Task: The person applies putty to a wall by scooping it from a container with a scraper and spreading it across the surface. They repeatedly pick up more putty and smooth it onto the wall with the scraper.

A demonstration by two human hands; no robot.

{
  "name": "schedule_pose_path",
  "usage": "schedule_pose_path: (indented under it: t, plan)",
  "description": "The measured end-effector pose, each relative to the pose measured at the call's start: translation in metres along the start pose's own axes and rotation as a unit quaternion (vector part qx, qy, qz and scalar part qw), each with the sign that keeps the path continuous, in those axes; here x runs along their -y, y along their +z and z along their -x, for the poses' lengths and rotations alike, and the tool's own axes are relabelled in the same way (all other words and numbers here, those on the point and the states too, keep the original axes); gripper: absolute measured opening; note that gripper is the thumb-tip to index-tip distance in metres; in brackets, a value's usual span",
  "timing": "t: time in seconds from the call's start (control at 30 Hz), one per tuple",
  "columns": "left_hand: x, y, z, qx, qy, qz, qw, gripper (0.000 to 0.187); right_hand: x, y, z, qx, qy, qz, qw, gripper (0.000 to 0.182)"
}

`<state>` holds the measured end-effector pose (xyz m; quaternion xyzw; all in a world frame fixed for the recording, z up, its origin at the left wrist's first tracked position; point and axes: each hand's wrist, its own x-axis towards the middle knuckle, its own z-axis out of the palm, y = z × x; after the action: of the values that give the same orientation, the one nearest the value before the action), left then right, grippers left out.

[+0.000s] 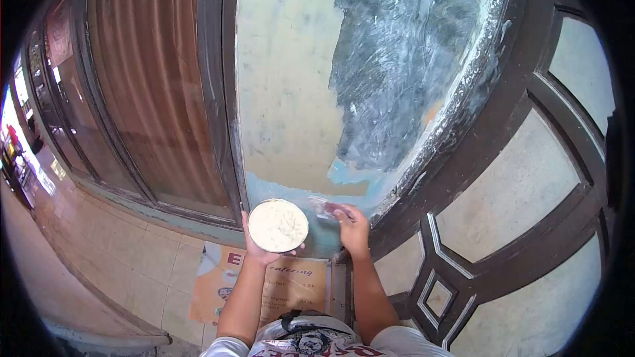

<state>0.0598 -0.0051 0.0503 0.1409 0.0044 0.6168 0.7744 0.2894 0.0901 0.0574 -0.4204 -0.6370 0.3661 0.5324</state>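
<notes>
A round container of thick cream-white paste (278, 225) rests in my left hand (256, 248), whose fingers wrap round its rim and underside. To the right of it, my right hand (354, 228) grips a small tool (331, 207) with a reddish-brown handle; its far end is whitish and blurred near the wall. Behind both hands stands a wall (284, 92) with a cream-coloured area at the left, a grey patch (397, 73) with white smears, and a light blue strip low down.
A brown-framed window with a curtain (149, 79) stands at the left. At the right is a dark brown door (486, 241) with pale panels. Below, a printed banner (297, 287) lies on the tiled floor (149, 258). A pale curved surface (66, 291) runs along the lower left.
</notes>
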Motion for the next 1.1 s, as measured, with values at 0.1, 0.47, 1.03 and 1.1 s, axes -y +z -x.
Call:
schedule_pose_path:
  t: [0.1, 0.47, 1.03, 1.1]
  plan:
    - [-0.002, 0.001, 0.004, -0.011, 0.0, 0.006, 1.0, 0.108, 0.017, 0.01, 0.015, 0.029, -0.035, 0.054, 0.998, 0.012]
    - [-0.021, 0.017, 0.016, 0.01, 0.015, -0.039, 0.999, 0.111, 0.044, 0.016, 0.017, 0.077, -0.221, 0.134, 0.963, 0.026]
    - [-0.051, 0.011, 0.032, 0.005, -0.016, -0.099, 0.995, 0.114, 0.058, 0.031, 0.022, 0.174, -0.327, 0.271, 0.888, 0.041]
    - [-0.054, 0.009, 0.035, -0.008, -0.023, -0.109, 0.994, 0.116, 0.055, 0.032, 0.023, 0.183, -0.333, 0.269, 0.885, 0.039]
